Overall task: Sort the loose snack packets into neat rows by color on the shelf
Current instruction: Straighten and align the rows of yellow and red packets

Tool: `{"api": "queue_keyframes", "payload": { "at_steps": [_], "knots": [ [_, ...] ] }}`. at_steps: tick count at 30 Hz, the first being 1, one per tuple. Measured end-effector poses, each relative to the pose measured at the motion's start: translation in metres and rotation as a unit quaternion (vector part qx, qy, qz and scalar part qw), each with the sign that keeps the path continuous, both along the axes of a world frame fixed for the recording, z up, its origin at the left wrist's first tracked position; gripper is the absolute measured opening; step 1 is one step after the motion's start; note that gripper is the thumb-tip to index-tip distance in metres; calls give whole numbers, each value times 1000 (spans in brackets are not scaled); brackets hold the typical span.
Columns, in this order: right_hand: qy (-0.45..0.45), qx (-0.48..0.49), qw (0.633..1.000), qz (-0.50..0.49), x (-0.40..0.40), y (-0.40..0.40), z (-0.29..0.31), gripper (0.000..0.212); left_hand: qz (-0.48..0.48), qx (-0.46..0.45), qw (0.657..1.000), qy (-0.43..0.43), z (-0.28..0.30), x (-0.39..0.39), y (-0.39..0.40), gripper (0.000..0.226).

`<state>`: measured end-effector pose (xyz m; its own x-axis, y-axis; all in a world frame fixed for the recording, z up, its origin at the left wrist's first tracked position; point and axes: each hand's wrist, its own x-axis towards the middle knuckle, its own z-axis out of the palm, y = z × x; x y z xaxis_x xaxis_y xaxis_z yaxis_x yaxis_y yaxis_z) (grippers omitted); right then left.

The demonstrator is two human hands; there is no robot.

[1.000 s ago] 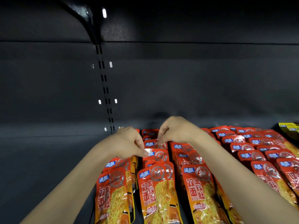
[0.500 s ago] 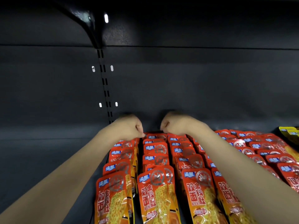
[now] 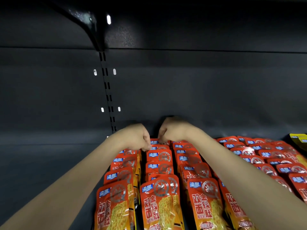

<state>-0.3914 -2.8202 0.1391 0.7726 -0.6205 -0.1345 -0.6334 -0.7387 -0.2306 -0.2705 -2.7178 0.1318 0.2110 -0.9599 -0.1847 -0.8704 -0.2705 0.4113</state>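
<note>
Red-orange snack packets [image 3: 159,201] lie in several overlapping rows running from front to back on the dark shelf [image 3: 49,163]. Both my hands reach to the back of the middle rows. My left hand [image 3: 136,137] has curled fingers and pinches the top edge of a rear red packet [image 3: 157,143]. My right hand [image 3: 172,130] pinches the same packet's top edge from the other side. More red packets [image 3: 259,153] fill the rows to the right, partly hidden by my right forearm.
A yellow packet [image 3: 298,141] lies at the far right edge by the back wall. The slotted upright [image 3: 108,90] runs down the black back panel. Bare dark shelf stretches left of the packet rows.
Both hands moved from mid-row toward the back wall, carrying a red packet to the rear of the middle row, and now sit slightly lower on it.
</note>
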Motion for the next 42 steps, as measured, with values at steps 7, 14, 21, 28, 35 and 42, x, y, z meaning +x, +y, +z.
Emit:
{"api": "queue_keyframes", "payload": {
  "at_steps": [7, 14, 21, 28, 35, 42],
  "knots": [
    [-6, 3, 1000, 19, 3, -1, 0, 23, 14, 8, 1000, 6, 0, 0, 1, 14],
    [-14, -1, 999, 30, 8, -1, -2, 22, 24, 11, 1000, 17, 2, 0, 5, 16],
    [-17, 7, 1000, 16, 7, -2, -4, 19, 42, 6, 999, 29, 2, 0, 8, 16],
    [-72, 3, 997, -19, -6, -5, 5, 14, 47, -15, 998, 32, 11, 2, 15, 12],
    [-58, 36, 997, 28, -28, 9, 16, 5, 22, -35, 999, 17, 13, 0, 23, 7],
    [-59, 30, 997, 24, -27, 13, 6, 9, 11, -25, 1000, 10, 2, -9, 29, 4]
  ]
}}
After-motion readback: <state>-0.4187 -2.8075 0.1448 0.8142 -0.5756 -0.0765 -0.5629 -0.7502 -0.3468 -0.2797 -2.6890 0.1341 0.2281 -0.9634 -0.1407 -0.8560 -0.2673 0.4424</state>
